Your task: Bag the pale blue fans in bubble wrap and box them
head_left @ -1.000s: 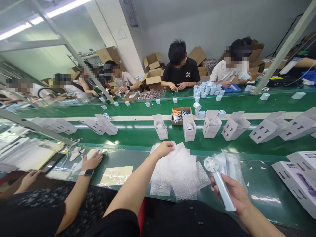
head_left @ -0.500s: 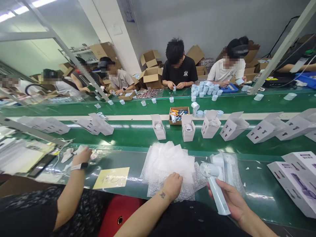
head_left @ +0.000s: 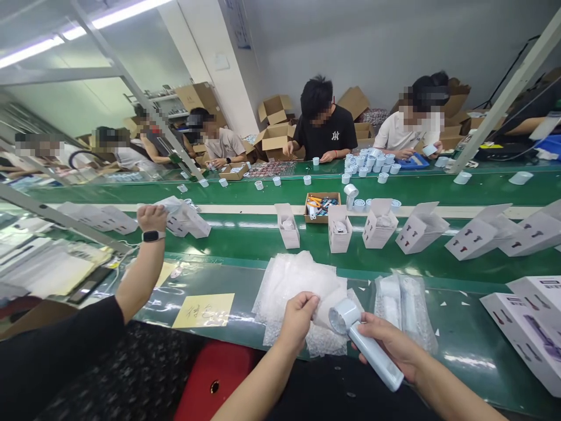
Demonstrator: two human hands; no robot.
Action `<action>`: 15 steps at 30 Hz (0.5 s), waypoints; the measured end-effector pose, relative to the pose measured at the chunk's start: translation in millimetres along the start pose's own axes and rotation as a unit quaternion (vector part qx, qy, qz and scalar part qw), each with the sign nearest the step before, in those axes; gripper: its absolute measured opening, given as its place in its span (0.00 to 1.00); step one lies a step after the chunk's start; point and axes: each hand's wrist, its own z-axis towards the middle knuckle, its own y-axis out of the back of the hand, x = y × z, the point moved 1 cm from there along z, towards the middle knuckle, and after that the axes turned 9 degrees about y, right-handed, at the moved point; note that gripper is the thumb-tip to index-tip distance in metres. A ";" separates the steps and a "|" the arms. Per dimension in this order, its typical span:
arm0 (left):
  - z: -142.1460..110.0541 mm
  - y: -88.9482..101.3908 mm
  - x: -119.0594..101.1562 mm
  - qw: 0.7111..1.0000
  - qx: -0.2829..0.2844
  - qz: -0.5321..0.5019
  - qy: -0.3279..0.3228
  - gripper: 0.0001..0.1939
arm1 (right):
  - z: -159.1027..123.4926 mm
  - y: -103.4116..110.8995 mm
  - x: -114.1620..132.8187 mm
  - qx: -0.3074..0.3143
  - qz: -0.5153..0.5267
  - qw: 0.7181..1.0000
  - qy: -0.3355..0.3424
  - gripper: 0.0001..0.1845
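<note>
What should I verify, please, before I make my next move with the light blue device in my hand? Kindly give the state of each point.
1. Right hand holds the light blue device by its handle: ok.
2. Left hand pinches the bubble wrap: ok, fingertips together at it.
3. Only one sheet is between those fingers: cannot tell, the layers overlap.
4. Device is covered: not ok, it is bare.
5. Bench just right of the pile is free: not ok, bubble-wrapped pieces lie there.
6. Co-worker's hand is away from yours: ok, far left.
</note>
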 end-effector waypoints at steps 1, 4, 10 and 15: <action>-0.9 -0.6 -2.1 1.000 0.009 0.016 -0.014 0.14 | -3.3 2.1 -0.8 0.011 0.002 1.000 0.001 0.21; -1.4 -2.3 -5.9 0.999 0.025 0.025 -0.023 0.14 | -13.4 12.7 0.2 0.056 0.047 0.997 0.022 0.28; 0.7 17.1 -14.2 0.998 0.025 0.019 -0.061 0.12 | -27.7 50.5 7.4 -0.061 0.136 0.988 0.027 0.17; -4.1 18.8 -20.2 0.967 0.044 0.194 -0.161 0.09 | -30.2 25.6 7.3 0.008 0.161 0.986 0.029 0.23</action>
